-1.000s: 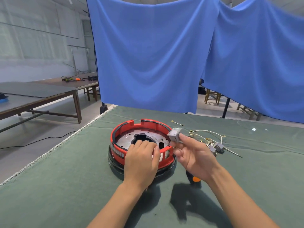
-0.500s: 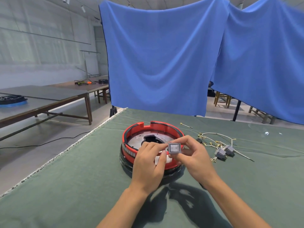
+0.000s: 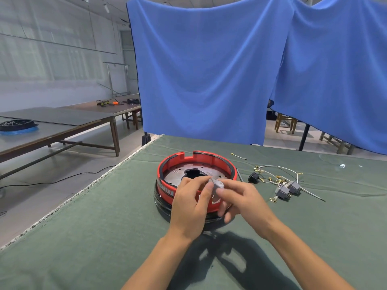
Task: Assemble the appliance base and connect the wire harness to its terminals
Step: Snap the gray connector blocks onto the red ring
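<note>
Base: the appliance base (image 3: 165, 186) sits on the green cloth, a round red plastic ring with notched walls over a glossy black lower band, and inside it a dull grey metal plate (image 3: 176, 176) with small holes and a dark irregular cut-out in the middle.
Small part: a little grey block (image 3: 217, 185), blurred, is up over the near rim of the base, between the two hands.
Left hand: the left hand (image 3: 188, 208) is over the near edge of the ring, fingers bent, thumb and forefinger tips pinching the grey block from the left.
Right hand: the right hand (image 3: 245, 203) meets it from the other side, thumb and forefinger on the same block, the other fingers curled loosely below; both hands are together on that one piece.
Harness: the wire harness (image 3: 278, 174) lies slack on the cloth well right of the base, thin pale wires with small brass ring and fork ends, two boxy grey connectors (image 3: 288, 189) with pins side by side, and a small black switch (image 3: 253, 177) nearer the ring.
Loose bits: one short wire (image 3: 238, 156) lies alone behind, and a thin dark rod (image 3: 239, 174) just right of the ring.
Table: the table (image 3: 94, 237) wears a matte, felt-like green cover with a frayed whitish left edge; open cloth shows left of the base and in front, under the forearms.
Backdrop: a wrinkled blue curtain (image 3: 209, 70) hangs along the far edge.
</note>
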`<state>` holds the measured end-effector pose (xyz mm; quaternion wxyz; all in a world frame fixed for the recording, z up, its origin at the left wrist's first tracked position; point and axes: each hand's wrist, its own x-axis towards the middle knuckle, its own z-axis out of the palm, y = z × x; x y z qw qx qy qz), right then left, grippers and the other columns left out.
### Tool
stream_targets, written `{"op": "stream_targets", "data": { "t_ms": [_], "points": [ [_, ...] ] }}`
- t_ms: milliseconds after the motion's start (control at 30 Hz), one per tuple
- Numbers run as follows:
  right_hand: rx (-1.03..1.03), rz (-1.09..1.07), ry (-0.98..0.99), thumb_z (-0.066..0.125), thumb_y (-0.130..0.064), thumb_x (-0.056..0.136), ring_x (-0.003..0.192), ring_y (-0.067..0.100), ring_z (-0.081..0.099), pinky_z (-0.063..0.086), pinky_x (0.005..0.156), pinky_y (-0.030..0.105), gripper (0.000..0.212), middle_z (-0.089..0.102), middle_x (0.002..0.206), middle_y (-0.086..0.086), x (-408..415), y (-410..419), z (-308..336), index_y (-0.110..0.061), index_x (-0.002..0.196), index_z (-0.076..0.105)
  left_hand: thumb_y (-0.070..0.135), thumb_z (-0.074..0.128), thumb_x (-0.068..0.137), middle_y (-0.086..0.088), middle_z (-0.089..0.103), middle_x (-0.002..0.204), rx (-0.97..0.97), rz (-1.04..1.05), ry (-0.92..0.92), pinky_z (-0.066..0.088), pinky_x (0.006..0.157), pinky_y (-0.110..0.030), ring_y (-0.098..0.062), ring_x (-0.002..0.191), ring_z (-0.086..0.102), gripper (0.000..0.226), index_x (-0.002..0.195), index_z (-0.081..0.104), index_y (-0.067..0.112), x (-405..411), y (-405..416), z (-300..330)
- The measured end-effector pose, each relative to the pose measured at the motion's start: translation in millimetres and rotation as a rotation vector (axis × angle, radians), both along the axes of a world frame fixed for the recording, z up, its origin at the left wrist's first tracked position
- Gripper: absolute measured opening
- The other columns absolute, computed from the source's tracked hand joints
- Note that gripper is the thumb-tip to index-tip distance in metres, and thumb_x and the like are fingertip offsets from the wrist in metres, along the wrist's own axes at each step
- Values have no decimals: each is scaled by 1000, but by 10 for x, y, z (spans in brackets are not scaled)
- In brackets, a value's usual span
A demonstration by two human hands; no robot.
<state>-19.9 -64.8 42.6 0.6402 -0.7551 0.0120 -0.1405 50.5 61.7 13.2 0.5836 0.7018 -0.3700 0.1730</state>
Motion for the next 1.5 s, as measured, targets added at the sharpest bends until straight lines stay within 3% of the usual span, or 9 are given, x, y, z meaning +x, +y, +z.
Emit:
{"op": "stream_targets", "data": {
  "t_ms": [100,233,567,667,800,900,1100,1367,1500],
  "points": [
    [217,52,83,56,-32,90,58,21,62,51,45,27,29,68,83,13,7,17,44,-8,96,70,45,52,87,14,67,86,-15,-5,-22,44,77,-20,-10,92,54,30,103,71,28,22,20,9],
    [174,-101,42,67,-16,84,50,15,60,49,43,23,14,69,72,6,31,7,34,-6,94,67,29,48,88,17,68,92,-60,-13,4,44,82,-19,-7,95,57,23,100,66,37,61,61,40],
    [-280,-109,94,80,0,67,58,19,58,51,51,31,23,69,75,18,-1,-135,47,-16,83,73,12,42,68,11,63,80,205,172,32,41,86,-31,-6,86,50,30,75,71,13,214,199,97],
    [-448,-88,87,78,-3,71,54,7,56,49,61,24,25,66,65,-8,8,-71,-12,-22,87,74,15,47,64,15,62,78,279,107,-15,40,89,-37,-4,85,53,27,76,72,18,229,231,112],
    [-623,-89,-7,77,-8,74,70,4,61,50,71,20,25,65,88,-15,21,4,-81,-23,94,73,22,47,61,32,55,82,429,31,-80,24,96,-17,18,94,41,41,93,69,31,237,263,98],
    [-670,-156,-74,77,-12,74,70,0,63,49,67,16,31,62,77,-20,18,8,-112,-37,83,61,26,46,60,31,48,85,494,5,-96,13,91,-1,28,101,23,50,105,64,37,268,293,82],
    [-783,-286,-246,78,-15,75,69,6,60,51,67,32,19,51,86,-21,28,44,-207,-24,87,66,41,60,63,35,43,84,510,-28,-124,5,88,6,34,103,13,49,112,61,40,305,292,49],
    [-682,-315,-222,78,-17,76,73,1,60,48,65,18,23,62,77,-18,88,-5,-289,-33,85,65,49,72,71,22,64,100,472,-11,-73,25,104,-25,-3,106,51,38,106,68,34,355,250,42],
    [-698,-434,-183,80,-34,72,76,0,59,47,64,19,29,61,83,-16,84,-13,-322,-39,85,54,38,71,67,14,66,95,366,-87,13,41,97,-45,-9,97,62,34,96,74,20,325,258,119]
  ]
}}
